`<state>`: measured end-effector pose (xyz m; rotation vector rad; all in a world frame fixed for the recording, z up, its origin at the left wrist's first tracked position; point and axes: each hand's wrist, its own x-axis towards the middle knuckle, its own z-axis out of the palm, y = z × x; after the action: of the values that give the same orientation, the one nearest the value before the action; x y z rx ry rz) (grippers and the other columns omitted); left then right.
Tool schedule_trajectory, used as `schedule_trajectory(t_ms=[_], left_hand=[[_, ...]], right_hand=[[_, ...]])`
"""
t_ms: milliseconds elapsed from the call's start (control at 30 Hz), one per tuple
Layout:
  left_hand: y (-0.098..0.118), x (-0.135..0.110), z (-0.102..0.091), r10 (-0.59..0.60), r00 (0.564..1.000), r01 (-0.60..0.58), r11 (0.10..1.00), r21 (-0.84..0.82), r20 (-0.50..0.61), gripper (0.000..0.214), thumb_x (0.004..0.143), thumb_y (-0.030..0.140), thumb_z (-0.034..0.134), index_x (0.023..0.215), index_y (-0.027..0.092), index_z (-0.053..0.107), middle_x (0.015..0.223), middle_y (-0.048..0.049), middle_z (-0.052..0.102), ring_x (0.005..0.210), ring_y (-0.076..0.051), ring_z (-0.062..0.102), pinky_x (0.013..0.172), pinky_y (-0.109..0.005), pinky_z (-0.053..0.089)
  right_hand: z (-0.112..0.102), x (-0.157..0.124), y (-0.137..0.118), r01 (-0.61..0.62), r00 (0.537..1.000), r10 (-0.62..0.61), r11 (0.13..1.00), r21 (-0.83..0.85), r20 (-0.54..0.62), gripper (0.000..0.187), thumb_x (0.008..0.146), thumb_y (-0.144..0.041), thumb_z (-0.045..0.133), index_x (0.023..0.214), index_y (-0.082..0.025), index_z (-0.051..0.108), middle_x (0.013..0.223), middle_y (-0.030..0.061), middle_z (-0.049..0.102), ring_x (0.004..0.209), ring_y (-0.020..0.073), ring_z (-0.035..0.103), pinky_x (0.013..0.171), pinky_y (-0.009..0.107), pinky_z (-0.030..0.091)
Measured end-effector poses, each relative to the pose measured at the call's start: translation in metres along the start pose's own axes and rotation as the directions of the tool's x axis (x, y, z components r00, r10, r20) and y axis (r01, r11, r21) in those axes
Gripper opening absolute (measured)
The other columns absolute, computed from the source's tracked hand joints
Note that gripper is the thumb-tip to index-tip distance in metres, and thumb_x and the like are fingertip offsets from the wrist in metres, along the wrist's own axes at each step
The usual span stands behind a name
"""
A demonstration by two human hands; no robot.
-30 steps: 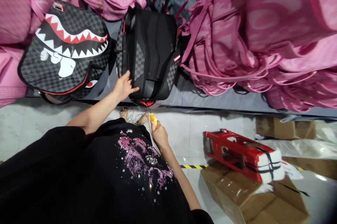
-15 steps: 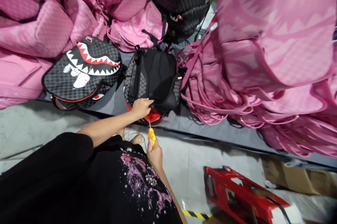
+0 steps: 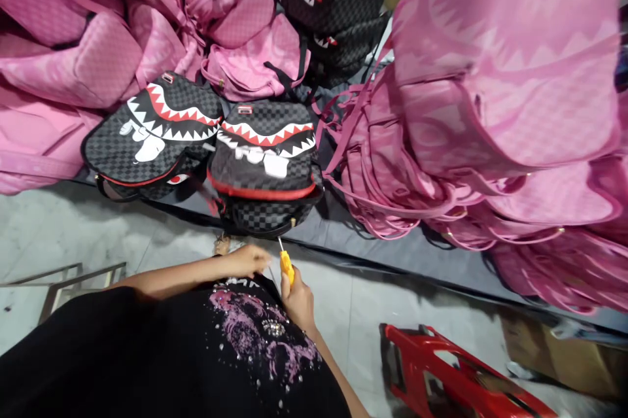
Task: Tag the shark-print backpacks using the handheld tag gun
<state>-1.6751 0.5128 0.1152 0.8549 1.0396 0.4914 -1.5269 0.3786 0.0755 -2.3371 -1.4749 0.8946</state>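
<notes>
At lower centre the right hand [image 3: 297, 300] grips a yellow-handled tool [image 3: 286, 266], its thin tip pointing up at the bottom edge of a checkered shark-mouth backpack [image 3: 265, 163] lying face up on the grey tabletop [image 3: 392, 244]. The left hand [image 3: 248, 260] hangs just beside the tool, perhaps pinching something thin. A second shark backpack [image 3: 152, 133] lies left of the first; pink backpacks [image 3: 490, 78] crowd the upper frame.

The near backpack [image 3: 265, 169] is lying on the mat [image 3: 392, 254], w/ the 2nd backpack [image 3: 152, 137] touching its left side. The left heap [image 3: 73, 58] & rt heap [image 3: 490, 110] are flanking them. We're holding our left hand [image 3: 248, 261] & rt hand [image 3: 297, 300] just before the near one. The stool [image 3: 441, 372] is lying on the floor to our rt.
</notes>
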Motion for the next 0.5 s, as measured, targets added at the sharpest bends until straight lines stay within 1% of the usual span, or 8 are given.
schedule_trajectory(t_ms=[67,133,167,233,267,333,400,500], left_hand=[[0.001,-0.008,-0.013,0.174,0.983,-0.180,0.890,0.418,0.054,0.034,0.064,0.032,0.084,0.095,0.019,0.077,0.104,-0.0108,0.075,0.106,-0.030,0.067,0.096,-0.045,0.052],[0.010,0.004,-0.028,0.376,0.912,-0.340,0.468,0.816,0.165,0.066,0.070,0.029,0.081,0.133,0.022,0.062,0.147,-0.0138,0.052,0.140,-0.035,0.042,0.117,-0.053,0.032],[0.016,0.016,-0.034,0.411,0.881,-0.349,0.227,0.909,0.235,0.081,0.070,0.026,0.081,0.144,0.021,0.050,0.157,-0.0150,0.038,0.147,-0.037,0.030,0.120,-0.057,0.024],[0.029,0.043,-0.044,0.374,0.876,-0.306,-0.055,0.951,0.304,0.084,0.071,0.016,0.076,0.149,0.017,0.044,0.157,-0.0172,0.036,0.149,-0.038,0.027,0.120,-0.059,0.022],[0.038,0.056,-0.046,0.363,0.881,-0.283,-0.112,0.953,0.304,0.075,0.074,0.011,0.070,0.145,0.017,0.049,0.152,-0.0160,0.045,0.145,-0.036,0.036,0.119,-0.057,0.027],[0.061,0.074,-0.046,0.424,0.867,-0.237,-0.113,0.965,0.262,0.057,0.078,0.006,0.059,0.133,0.020,0.063,0.135,-0.0109,0.064,0.130,-0.029,0.057,0.111,-0.047,0.041],[0.092,0.083,-0.040,0.571,0.795,-0.213,-0.053,0.976,0.204,0.045,0.081,0.010,0.055,0.121,0.022,0.071,0.118,-0.0073,0.073,0.111,-0.025,0.068,0.097,-0.038,0.052],[0.142,0.088,-0.028,0.735,0.649,-0.237,-0.050,0.970,0.197,0.033,0.083,0.021,0.056,0.109,0.021,0.075,0.101,-0.0057,0.078,0.092,-0.024,0.073,0.079,-0.032,0.053]], right_hand=[[0.008,0.011,0.011,-0.095,0.988,0.096,0.995,-0.014,0.118,0.047,0.100,-0.042,0.029,0.122,-0.015,0.060,0.084,0.0112,0.074,0.074,0.0251,0.071,0.061,0.029,0.044],[0.013,0.016,0.024,-0.153,0.972,0.154,0.988,-0.017,0.176,0.044,0.100,-0.042,0.030,0.116,-0.015,0.061,0.085,0.0118,0.074,0.075,0.0250,0.071,0.061,0.029,0.043],[0.014,0.015,0.033,-0.165,0.970,0.163,0.986,0.000,0.179,0.043,0.099,-0.042,0.030,0.114,-0.016,0.061,0.084,0.0117,0.073,0.075,0.0249,0.070,0.061,0.030,0.043],[0.013,0.005,0.053,-0.168,0.974,0.149,0.981,0.099,0.168,0.043,0.097,-0.046,0.031,0.109,-0.017,0.060,0.077,0.0095,0.071,0.069,0.0243,0.068,0.059,0.031,0.042],[0.011,-0.002,0.063,-0.164,0.976,0.137,0.973,0.164,0.169,0.043,0.096,-0.049,0.031,0.106,-0.018,0.060,0.071,0.0076,0.069,0.064,0.0237,0.066,0.058,0.031,0.043],[0.004,-0.018,0.076,-0.150,0.979,0.103,0.947,0.282,0.174,0.045,0.094,-0.053,0.030,0.101,-0.020,0.059,0.064,0.0044,0.065,0.057,0.0218,0.063,0.057,0.032,0.043],[-0.005,-0.027,0.076,-0.091,0.990,0.043,0.917,0.388,0.131,0.045,0.094,-0.056,0.029,0.096,-0.020,0.057,0.066,0.0036,0.065,0.058,0.0197,0.063,0.059,0.031,0.046],[-0.019,-0.021,0.052,0.096,0.993,-0.043,0.818,0.568,-0.106,0.044,0.095,-0.058,0.030,0.093,-0.020,0.053,0.061,0.0001,0.060,0.055,0.0167,0.058,0.058,0.029,0.046]])
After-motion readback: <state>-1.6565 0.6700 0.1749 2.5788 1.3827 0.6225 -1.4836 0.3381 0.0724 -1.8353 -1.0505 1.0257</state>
